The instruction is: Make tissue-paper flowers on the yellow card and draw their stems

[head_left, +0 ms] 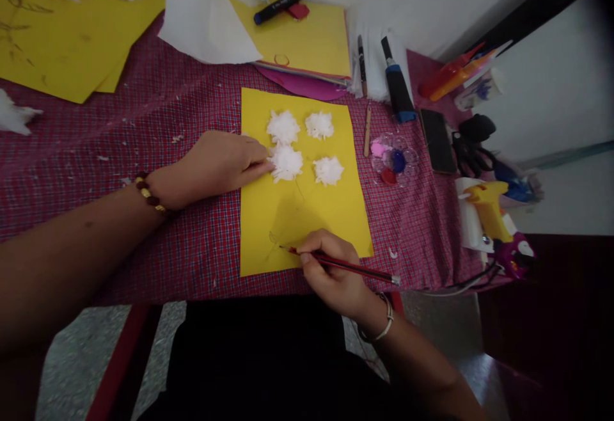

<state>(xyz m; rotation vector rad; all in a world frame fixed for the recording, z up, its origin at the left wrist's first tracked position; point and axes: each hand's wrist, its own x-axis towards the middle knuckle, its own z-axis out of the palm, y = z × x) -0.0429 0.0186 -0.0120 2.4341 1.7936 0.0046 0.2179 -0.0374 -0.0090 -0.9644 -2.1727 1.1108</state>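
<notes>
Gripping pencil (345,266) in right hand (330,274), left hand (215,164) flat on yellow sheet (297,216)

You have four white tissue flowers (283,127) on the one yellow sheet (297,216) at the middle of the frame, two in the upper row and two in the lower. One red pencil (345,266) sits low in the frame, and one black marker (281,5) lies at the top centre. To the right you have one paint palette (394,158), one phone (437,141), one yellow glue gun (487,206) and one blue-capped tube (397,82).
</notes>
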